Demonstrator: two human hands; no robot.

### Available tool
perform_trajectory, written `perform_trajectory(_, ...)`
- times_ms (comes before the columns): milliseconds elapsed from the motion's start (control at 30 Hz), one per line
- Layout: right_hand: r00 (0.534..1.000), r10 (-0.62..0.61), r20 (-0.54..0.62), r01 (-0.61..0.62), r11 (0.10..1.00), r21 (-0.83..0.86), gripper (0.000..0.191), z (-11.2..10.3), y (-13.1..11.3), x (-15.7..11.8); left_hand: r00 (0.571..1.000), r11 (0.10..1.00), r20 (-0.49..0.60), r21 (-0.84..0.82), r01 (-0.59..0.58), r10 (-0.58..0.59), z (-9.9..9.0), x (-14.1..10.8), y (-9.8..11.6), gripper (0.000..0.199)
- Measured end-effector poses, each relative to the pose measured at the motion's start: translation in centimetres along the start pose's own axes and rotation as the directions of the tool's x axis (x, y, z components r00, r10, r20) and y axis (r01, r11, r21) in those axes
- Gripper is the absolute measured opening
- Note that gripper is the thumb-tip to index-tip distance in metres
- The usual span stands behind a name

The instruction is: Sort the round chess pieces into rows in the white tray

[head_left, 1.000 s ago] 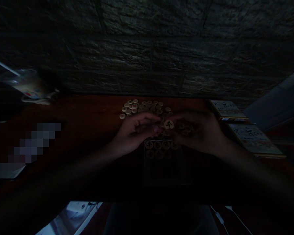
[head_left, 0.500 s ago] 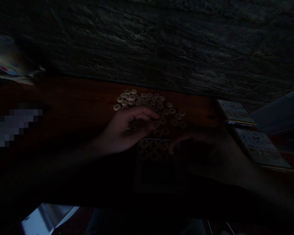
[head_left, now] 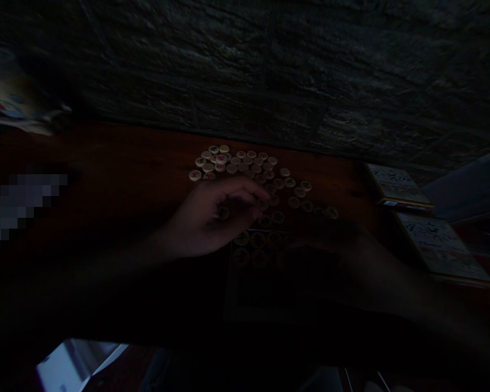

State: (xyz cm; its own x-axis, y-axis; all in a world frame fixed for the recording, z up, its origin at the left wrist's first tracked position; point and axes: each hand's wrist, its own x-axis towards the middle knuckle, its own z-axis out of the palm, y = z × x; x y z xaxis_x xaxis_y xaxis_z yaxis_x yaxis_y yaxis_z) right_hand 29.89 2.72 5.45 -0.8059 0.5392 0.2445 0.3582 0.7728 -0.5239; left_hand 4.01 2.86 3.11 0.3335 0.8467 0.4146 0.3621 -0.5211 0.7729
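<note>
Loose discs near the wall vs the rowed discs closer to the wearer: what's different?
Layout: the loose discs lie in an irregular scatter; the rowed discs line up in two rows.
Markings: the loose discs mix red, dark and blank faces; the legible rowed discs show dark characters.
Light: the loose discs are brighter, while the rowed discs sit in deep shadow.
Shared: both are round and lie flat.

The view is very dim, with near-black shadow across the lower middle.

drink cup (head_left: pixel 8 87) far left, kinda cut off // rough block wall (head_left: pixel 228 60) out back, super dim // two flat printed boxes (head_left: pixel 443 242) off right // pale thing (head_left: pixel 61 367) bottom left, no clue what
</note>
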Motion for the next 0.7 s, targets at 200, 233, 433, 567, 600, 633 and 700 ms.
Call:
perform_trajectory(200,0.998,0.028,0.061,-0.026,0.999,-0.036,0.028,0.04,-0.19,0.0,0.999,0.999,0.033,0.048,0.002,-0.003,-0.13,-0.03,0.12,0.019)
perform_trajectory(233,0.998,0.028,0.063,-0.025,0.999,-0.037,0.027,0.06,-0.19,0.03,0.999,0.998,0.034,0.055,-0.003,0.001,-0.13,-0.03,0.13,0.019)
perform_trajectory(433,0.997,-0.028,0.076,0.034,0.996,-0.076,0.023,0.49,0.02,0.22,0.999,0.998,0.042,0.052,-0.02,0.018,-0.09,-0.01,0.24,0.017)
perform_trajectory(567,0.998,-0.055,0.036,0.059,0.992,-0.112,0.021,0.59,-0.01,0.06,0.998,0.998,0.053,0.057,-0.027,0.024,-0.15,-0.07,0.24,0.018)
perform_trajectory(600,0.998,-0.062,0.028,0.065,0.991,-0.114,0.022,0.55,-0.05,0.02,0.999,0.998,0.049,0.058,-0.028,0.025,-0.15,-0.1,0.22,0.018)
perform_trajectory(633,0.998,-0.065,0.024,0.067,0.991,-0.118,0.023,0.51,-0.09,0.0,0.999,0.998,0.046,0.057,-0.026,0.023,-0.14,-0.11,0.2,0.018)
perform_trajectory(700,0.998,-0.066,0.025,0.068,0.99,-0.122,0.023,0.43,-0.13,0.0,0.999,0.999,0.045,0.051,-0.013,0.011,-0.11,-0.11,0.17,0.018)
